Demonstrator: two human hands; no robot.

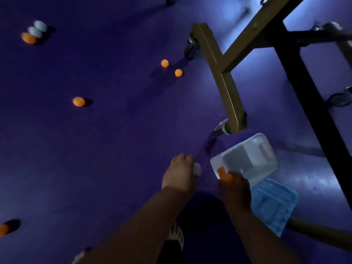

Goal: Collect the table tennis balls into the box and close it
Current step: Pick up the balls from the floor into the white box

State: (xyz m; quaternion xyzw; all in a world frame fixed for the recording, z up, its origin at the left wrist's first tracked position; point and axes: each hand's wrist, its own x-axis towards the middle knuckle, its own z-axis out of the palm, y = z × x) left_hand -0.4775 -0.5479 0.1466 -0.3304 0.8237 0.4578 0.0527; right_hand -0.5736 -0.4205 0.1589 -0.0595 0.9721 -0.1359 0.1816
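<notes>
dim purple floor [114, 149]; loose balls [78, 101] from 9 to 12 o'clock. open box [249, 159] at 4 o'clock, lid [274, 202] beside it. left hand [179, 174] holds a white ball [197, 169], right hand [235, 189] an orange ball [224, 174] at the box rim. balls likely light and slick: cup them.

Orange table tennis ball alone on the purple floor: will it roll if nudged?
Probably: the round orange table tennis ball sits free on the flat purple floor, with nothing blocking it. It is likely light too, since the right hand holds a similar orange ball in its fingers.
</notes>
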